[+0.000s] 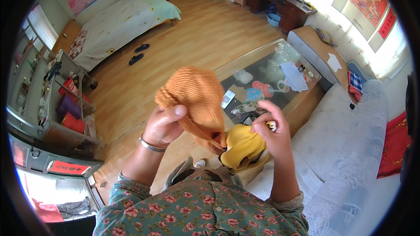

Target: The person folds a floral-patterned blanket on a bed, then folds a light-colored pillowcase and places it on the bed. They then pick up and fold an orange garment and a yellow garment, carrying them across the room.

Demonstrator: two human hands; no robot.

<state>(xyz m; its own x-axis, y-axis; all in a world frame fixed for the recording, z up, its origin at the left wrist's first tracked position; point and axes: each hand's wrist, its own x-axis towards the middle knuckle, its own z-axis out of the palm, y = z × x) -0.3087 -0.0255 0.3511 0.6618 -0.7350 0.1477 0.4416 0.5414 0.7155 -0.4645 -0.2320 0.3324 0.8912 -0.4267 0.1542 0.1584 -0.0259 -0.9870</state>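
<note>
My left hand (165, 123) grips an orange knitted hat (197, 95) by its edge, thumb on the near side, and holds it up in front of me. My right hand (270, 127) is raised with the index finger lifted. A small white-and-yellow thing (271, 125) shows in its curled fingers, too small to name. Just below, a yellow cloth item (244, 144), perhaps a cap, meets the lower edge of the orange hat. The thumb of my right hand overlaps the yellow cloth; whether it grips it is unclear.
Ahead right stands a glass-topped table (226, 83) bearing papers (293, 75), a phone-sized card (228, 99) and a camouflage-patterned cloth (246, 108). A lace-covered sofa (328, 131) lies right. Slippers (136, 59) rest on the floor near a bed (121, 23). Shelves (73, 127) stand left.
</note>
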